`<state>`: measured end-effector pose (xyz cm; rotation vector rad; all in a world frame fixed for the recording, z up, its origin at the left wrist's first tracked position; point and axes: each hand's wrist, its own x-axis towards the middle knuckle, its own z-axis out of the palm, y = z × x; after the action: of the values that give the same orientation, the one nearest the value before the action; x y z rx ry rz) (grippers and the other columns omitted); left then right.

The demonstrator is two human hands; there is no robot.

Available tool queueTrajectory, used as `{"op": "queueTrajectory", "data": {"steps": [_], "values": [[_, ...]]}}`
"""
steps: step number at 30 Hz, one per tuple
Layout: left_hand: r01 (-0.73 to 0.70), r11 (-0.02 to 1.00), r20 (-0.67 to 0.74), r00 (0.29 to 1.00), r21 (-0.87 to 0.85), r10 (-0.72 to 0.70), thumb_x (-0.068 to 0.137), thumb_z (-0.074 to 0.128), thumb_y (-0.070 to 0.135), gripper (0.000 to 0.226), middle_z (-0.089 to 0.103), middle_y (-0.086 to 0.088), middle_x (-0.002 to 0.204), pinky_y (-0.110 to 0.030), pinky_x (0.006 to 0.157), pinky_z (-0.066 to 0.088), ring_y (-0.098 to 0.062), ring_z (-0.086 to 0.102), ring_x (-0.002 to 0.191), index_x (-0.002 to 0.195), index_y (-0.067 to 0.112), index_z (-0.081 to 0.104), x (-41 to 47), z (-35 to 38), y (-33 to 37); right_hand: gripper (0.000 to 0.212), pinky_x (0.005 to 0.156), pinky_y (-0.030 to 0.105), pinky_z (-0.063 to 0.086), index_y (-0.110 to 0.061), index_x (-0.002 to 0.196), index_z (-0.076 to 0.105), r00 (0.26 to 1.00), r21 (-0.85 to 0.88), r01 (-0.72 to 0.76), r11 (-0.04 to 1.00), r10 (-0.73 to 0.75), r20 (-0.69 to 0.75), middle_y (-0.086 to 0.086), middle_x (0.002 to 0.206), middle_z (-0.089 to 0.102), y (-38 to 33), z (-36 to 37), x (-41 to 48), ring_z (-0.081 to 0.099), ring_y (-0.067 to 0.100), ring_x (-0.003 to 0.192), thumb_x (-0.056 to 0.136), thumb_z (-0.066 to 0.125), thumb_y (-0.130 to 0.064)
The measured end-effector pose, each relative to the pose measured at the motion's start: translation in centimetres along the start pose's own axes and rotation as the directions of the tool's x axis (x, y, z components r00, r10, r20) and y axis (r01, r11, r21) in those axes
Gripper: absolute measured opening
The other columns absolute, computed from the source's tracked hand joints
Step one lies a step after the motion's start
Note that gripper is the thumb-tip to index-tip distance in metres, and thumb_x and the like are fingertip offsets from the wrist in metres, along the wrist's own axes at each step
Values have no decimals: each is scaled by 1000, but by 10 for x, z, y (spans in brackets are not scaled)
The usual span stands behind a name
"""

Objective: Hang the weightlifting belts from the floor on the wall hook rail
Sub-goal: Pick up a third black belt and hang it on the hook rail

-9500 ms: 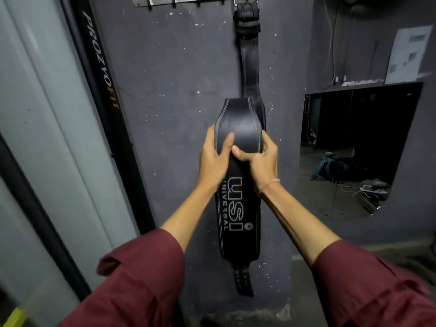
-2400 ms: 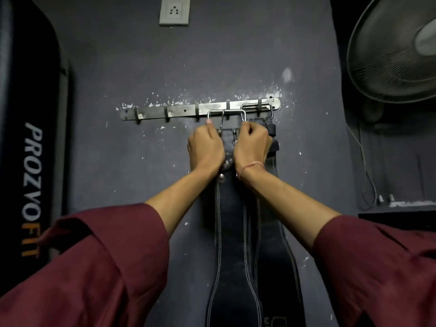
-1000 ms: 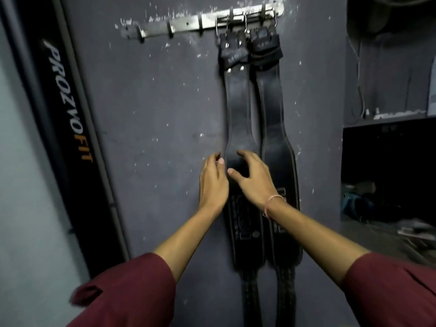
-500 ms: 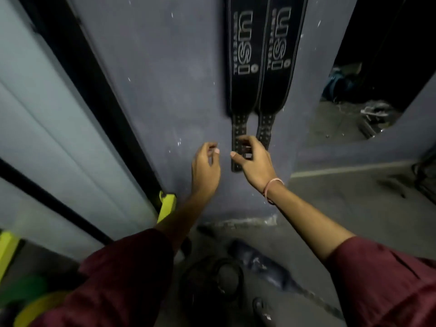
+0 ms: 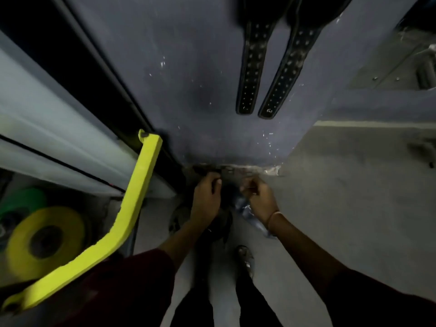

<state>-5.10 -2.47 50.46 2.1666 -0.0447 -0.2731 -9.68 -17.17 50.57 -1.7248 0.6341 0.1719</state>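
Observation:
Two black weightlifting belts hang on the grey wall; only their perforated tails show, the left tail [image 5: 249, 74] and the right tail [image 5: 283, 76]. The hook rail is out of view. On the floor at the wall's base lie a dark coiled belt [image 5: 225, 220] and a bluish-grey belt [image 5: 245, 208], both blurred. My left hand [image 5: 206, 199] is lowered over the dark coil with its fingers loosely curled. My right hand [image 5: 259, 197] hovers above the bluish belt, fingers bent. Neither hand plainly grips anything.
A bright yellow machine bar [image 5: 141, 185] slants down at the left, beside a yellow weight plate [image 5: 44, 241] and a green one [image 5: 21, 199]. My shoe [image 5: 245, 258] stands on the grey floor below the hands. A wall opening [image 5: 401, 60] is at the upper right.
My view has tipped from the hanging belts down to the floor. Both hands have left the belt tails and dropped toward the belts lying at the wall's base.

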Motion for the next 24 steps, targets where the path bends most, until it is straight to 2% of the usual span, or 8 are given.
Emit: {"op": "queueTrajectory", "data": {"steps": [2, 6, 9, 11, 13, 16, 20, 24], "values": [[58, 998, 13, 998, -2, -58, 99, 52, 7, 15, 68, -17, 99, -17, 73, 34, -17, 57, 88, 105, -1, 63, 10, 17, -20, 22, 73, 17, 44, -1, 107, 62, 996, -3, -86, 996, 86, 31, 16, 103, 65, 28, 2, 24, 61, 32, 100, 86, 63, -9], [201, 980, 20, 979, 3, -201, 101, 51, 15, 18, 64, -12, 96, -27, 76, 40, -22, 59, 88, 106, 1, 62, 39, 60, -71, 16, 75, 37, 46, -17, 83, 67, 978, 25, -205, 978, 204, 53, 21, 95, 69, 89, 20, 80, 65, 39, 92, 72, 60, -26], [299, 953, 25, 954, 39, -300, 103, 47, 18, 23, 61, -11, 92, -18, 63, 25, -15, 52, 75, 109, 1, 61, 73, 106, -128, 12, 63, 22, 48, -7, 91, 67, 980, 44, -198, 979, 198, 4, 15, 87, 67, 128, 38, 134, 64, 14, 72, 82, 61, -11], [326, 944, 62, 943, 42, -328, 104, 46, 20, 25, 66, -14, 101, -17, 69, 28, -22, 61, 87, 116, 4, 61, 99, 141, -178, 12, 55, 8, 44, 1, 99, 66, 980, -5, -197, 980, 197, 1, 14, 83, 64, 173, 51, 177, 62, 0, 63, 89, 59, 2], [352, 936, 86, 932, 18, -352, 103, 48, 19, 26, 68, -16, 113, -21, 80, 37, -29, 63, 105, 120, 5, 62, 123, 180, -235, 13, 54, 2, 40, 4, 102, 65, 980, -101, -198, 975, 199, 2, 15, 88, 66, 227, 66, 221, 66, 11, 78, 92, 58, -1], [381, 924, 96, 919, 25, -382, 102, 50, 18, 27, 68, -16, 114, -27, 86, 43, -31, 63, 108, 121, 4, 61, 149, 240, -317, 23, 68, 3, 40, 4, 116, 62, 986, -267, -145, 953, 163, 44, 19, 112, 65, 314, 89, 282, 60, 32, 108, 94, 56, -2], [383, 922, 170, 906, 56, -387, 102, 48, 21, 32, 63, -12, 128, -39, 103, 46, -29, 58, 121, 131, 8, 57, 176, 320, -409, 43, 101, 36, 40, 0, 137, 47, 973, -481, -64, 874, 163, 166, 21, 134, 54, 413, 117, 355, 52, 36, 124, 96, 56, -8], [327, 931, 145, 925, 166, -351, 103, 47, 27, 36, 60, -10, 133, -45, 106, 44, -27, 54, 125, 134, 11, 54, 203, 370, -473, 68, 116, 46, 28, -1, 149, 25, 968, -599, -35, 800, 176, 178, 21, 152, 32, 488, 134, 426, 31, 38, 140, 94, 60, -18]]}}
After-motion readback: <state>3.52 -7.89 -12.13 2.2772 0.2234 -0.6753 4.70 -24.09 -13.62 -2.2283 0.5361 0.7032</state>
